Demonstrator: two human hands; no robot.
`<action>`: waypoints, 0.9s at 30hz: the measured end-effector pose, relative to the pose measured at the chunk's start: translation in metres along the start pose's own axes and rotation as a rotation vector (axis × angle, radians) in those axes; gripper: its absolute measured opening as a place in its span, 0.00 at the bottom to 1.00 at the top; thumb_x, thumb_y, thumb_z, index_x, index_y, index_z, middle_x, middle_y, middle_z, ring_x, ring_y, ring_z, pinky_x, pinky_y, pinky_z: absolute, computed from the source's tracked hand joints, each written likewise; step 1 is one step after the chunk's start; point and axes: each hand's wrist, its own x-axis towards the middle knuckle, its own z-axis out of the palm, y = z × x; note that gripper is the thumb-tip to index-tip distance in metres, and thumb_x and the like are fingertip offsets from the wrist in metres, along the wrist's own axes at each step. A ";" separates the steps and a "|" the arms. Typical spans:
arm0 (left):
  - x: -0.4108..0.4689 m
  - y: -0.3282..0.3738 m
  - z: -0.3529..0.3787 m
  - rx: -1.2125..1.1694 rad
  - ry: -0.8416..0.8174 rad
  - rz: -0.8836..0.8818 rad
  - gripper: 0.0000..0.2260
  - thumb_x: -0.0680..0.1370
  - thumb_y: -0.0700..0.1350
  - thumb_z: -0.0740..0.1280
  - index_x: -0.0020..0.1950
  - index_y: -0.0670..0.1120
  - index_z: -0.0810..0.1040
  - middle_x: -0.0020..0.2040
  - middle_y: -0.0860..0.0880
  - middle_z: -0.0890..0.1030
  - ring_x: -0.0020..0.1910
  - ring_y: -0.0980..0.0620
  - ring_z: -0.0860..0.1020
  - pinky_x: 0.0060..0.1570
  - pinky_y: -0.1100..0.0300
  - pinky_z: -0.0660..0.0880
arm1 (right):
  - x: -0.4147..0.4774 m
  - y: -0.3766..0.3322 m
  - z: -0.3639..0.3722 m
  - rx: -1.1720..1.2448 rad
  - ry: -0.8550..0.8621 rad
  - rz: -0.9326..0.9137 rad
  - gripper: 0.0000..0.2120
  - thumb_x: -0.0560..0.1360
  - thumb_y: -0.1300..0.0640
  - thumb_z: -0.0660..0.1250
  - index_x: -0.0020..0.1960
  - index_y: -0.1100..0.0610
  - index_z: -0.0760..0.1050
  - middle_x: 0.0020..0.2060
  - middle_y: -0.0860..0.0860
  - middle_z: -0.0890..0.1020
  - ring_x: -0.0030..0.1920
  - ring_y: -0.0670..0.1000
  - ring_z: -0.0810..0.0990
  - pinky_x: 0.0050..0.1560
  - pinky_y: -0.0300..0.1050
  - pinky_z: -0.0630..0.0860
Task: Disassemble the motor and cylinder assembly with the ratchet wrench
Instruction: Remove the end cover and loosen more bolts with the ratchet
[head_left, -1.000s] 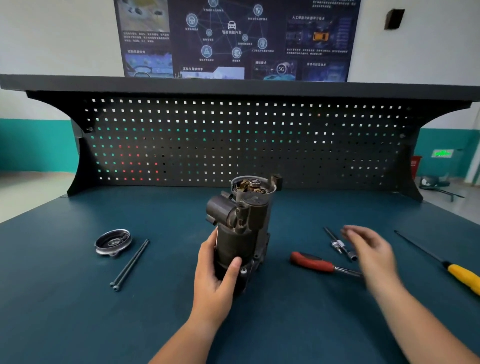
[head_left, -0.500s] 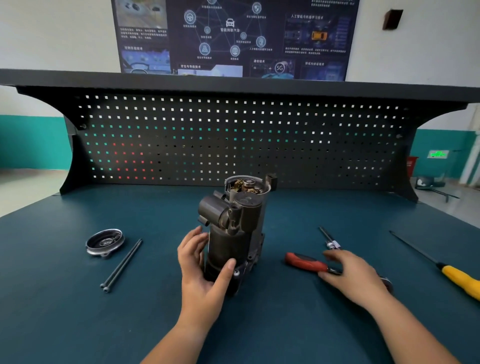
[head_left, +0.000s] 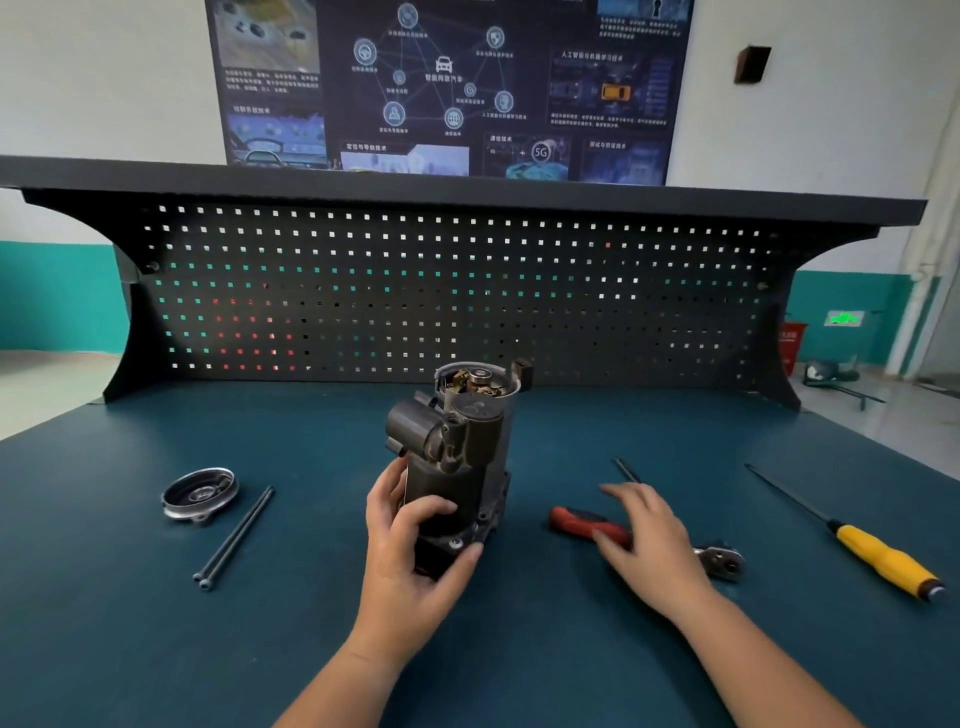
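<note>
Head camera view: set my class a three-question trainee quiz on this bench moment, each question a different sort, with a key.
1. True or false: the left hand grips the upright motor and cylinder assembly.
2. Which tool lies partly under the right hand? A pliers; B the red-handled ratchet wrench; C a hammer.
3. Fill in: the round metal cover and two long bolts lie on the assembly's ____ side.
Key: 1 true; 2 B; 3 left.
</note>
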 end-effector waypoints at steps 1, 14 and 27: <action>0.000 0.000 0.001 0.013 -0.004 0.007 0.18 0.67 0.51 0.70 0.54 0.60 0.69 0.70 0.52 0.59 0.71 0.51 0.63 0.67 0.66 0.63 | -0.003 -0.010 0.003 0.076 0.027 -0.057 0.25 0.73 0.54 0.70 0.68 0.52 0.69 0.64 0.48 0.70 0.68 0.50 0.67 0.68 0.47 0.63; -0.014 0.001 0.014 0.010 -0.100 0.101 0.39 0.62 0.42 0.76 0.67 0.56 0.61 0.69 0.53 0.64 0.69 0.60 0.66 0.66 0.70 0.63 | 0.000 -0.150 -0.058 1.585 -0.102 0.393 0.35 0.64 0.33 0.59 0.59 0.58 0.78 0.55 0.56 0.83 0.59 0.55 0.79 0.64 0.52 0.71; -0.003 -0.019 -0.019 0.333 -0.410 0.435 0.38 0.61 0.37 0.80 0.66 0.47 0.66 0.69 0.47 0.66 0.70 0.49 0.66 0.71 0.51 0.58 | 0.002 -0.119 -0.019 1.631 -0.135 0.695 0.34 0.66 0.39 0.68 0.62 0.63 0.76 0.55 0.62 0.82 0.57 0.62 0.80 0.60 0.60 0.74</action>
